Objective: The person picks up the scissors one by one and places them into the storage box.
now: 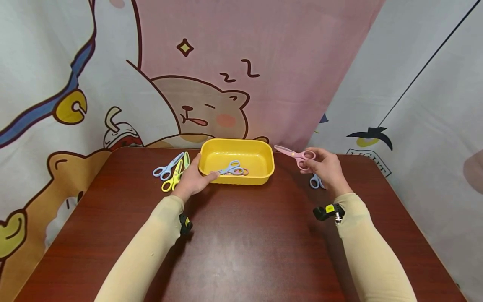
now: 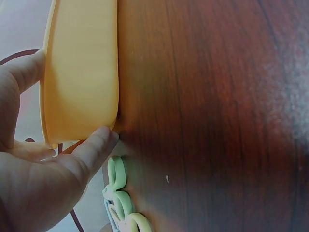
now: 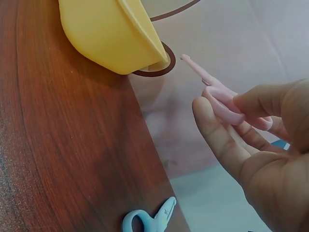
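A yellow tray [image 1: 264, 144] stands at the back middle of the brown table [image 1: 241, 243]. Blue scissors [image 1: 230, 168] lie inside it over a pinkish pair. My left hand [image 1: 196, 178] rests against the tray's left front corner [image 2: 82, 87], thumb along the front rim, fingers on the side wall. My right hand [image 1: 324, 167] is raised to the right of the tray and pinches pink scissors [image 1: 294, 154] by the handles [image 3: 227, 104], blades pointing left toward the tray.
Left of the tray lie blue scissors [image 1: 167, 167], yellow scissors [image 1: 172, 179] and a green pair [image 2: 120, 193]. Another blue pair [image 1: 315, 181] lies on the table under my right hand [image 3: 149, 220]. A cartoon cloth hangs behind the table.
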`<action>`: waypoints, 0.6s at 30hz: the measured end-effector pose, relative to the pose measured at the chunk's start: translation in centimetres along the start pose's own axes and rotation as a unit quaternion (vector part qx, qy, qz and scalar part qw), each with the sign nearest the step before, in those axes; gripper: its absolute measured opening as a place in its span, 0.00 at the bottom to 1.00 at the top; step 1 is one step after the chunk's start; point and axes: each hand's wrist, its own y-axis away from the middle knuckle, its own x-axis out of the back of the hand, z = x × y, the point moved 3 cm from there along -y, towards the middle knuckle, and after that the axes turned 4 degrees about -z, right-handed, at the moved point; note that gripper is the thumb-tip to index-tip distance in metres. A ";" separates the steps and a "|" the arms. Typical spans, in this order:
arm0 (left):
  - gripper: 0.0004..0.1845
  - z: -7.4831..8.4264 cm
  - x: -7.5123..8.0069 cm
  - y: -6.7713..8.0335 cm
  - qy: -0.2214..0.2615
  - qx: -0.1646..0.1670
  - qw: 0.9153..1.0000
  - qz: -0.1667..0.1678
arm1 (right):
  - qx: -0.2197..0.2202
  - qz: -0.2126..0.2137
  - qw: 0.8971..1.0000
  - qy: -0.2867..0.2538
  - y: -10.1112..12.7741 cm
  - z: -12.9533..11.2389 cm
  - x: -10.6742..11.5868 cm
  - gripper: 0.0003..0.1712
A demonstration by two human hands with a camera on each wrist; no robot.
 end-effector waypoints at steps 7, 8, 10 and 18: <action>0.55 0.0 0.0 0.0 -0.004 -0.005 1.000 0.002 | 0.017 -0.005 0.999 -0.026 -0.1 -0.5 -0.1 0.28; 0.55 0.0 0.0 0.1 -0.003 -0.005 1.000 0.002 | 0.018 -0.007 0.999 -0.032 -0.1 -0.5 -0.1 0.28; 0.55 0.0 0.0 0.1 0.000 -0.003 1.000 0.001 | 0.016 -0.011 0.999 -0.037 -0.2 -0.5 -0.2 0.28; 0.55 -0.2 0.0 0.0 0.002 0.000 1.000 0.002 | 0.013 -0.021 0.999 -0.040 -0.1 -0.9 -0.5 0.28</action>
